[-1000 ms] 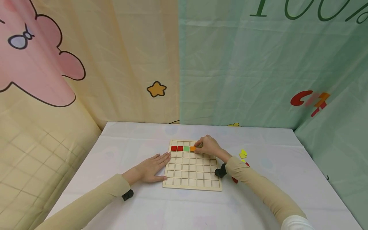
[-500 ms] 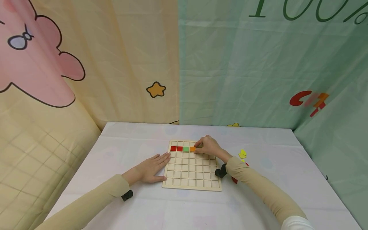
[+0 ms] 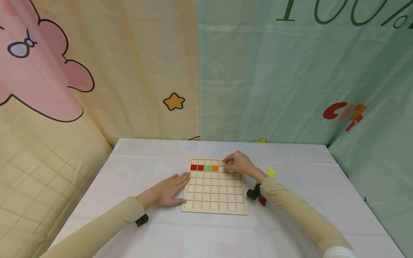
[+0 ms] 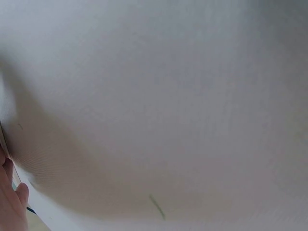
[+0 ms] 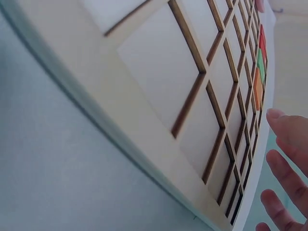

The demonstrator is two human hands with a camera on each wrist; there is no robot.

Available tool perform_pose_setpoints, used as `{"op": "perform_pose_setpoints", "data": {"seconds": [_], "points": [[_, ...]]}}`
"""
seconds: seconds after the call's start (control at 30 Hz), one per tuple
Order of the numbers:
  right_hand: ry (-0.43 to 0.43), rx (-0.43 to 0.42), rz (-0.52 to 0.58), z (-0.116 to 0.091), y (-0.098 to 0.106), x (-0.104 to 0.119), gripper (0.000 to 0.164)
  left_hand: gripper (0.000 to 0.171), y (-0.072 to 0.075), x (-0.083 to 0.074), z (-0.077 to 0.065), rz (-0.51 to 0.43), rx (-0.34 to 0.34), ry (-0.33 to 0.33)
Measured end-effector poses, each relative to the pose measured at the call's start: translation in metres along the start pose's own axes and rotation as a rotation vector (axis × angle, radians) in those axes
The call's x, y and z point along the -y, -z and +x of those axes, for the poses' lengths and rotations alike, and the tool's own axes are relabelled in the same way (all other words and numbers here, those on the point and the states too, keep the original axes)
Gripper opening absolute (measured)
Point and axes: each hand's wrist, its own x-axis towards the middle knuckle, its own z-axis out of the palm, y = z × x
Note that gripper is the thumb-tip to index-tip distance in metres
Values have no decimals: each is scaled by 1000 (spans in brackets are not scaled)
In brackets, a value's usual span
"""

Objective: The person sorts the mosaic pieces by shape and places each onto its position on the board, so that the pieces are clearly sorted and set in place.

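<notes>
A pale wooden grid board (image 3: 206, 195) lies flat on the white table in the head view. In its second row from the back sit two red tiles (image 3: 197, 167), a green tile (image 3: 208, 168) and an orange tile (image 3: 215, 168). My left hand (image 3: 166, 190) rests with straight, spread fingers against the board's left edge. Over the board's back right part, just right of the orange tile, hovers my right hand (image 3: 240, 164). In the right wrist view the fingers (image 5: 288, 130) are loosely bent, nothing shows between them, and they are apart from the orange tile (image 5: 258, 90).
Several yellow pieces (image 3: 271, 172) lie on the table right of the board, partly behind the right sleeve. Closer in, a dark red piece (image 3: 262, 201) shows beside the black wrist camera (image 3: 254, 192). A printed curtain (image 3: 258, 89) hangs behind the table (image 3: 155, 157).
My right hand has let go of the orange tile and shifted a little to the right, leaving it in its cell. The left hand has stayed against the board.
</notes>
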Motion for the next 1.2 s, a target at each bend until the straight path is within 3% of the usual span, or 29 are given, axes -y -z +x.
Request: {"op": "perform_pose_setpoints", "data": {"seconds": [0.27, 0.63, 0.8, 1.03, 1.2], "points": [[-46, -12, 23, -9, 12, -10, 28, 86, 0, 0, 1, 3, -4, -3], [-39, -56, 23, -34, 23, -31, 28, 86, -2, -1, 2, -1, -4, -7], [-84, -62, 2, -45, 27, -37, 25, 86, -3, -1, 2, -13, -13, -16], [-66, -71, 3, -56, 30, -44, 26, 86, -4, 1, -4, -2, -17, 1], [-97, -95, -6, -67, 37, -50, 26, 85, -1, 1, -1, -8, -38, -27]]}}
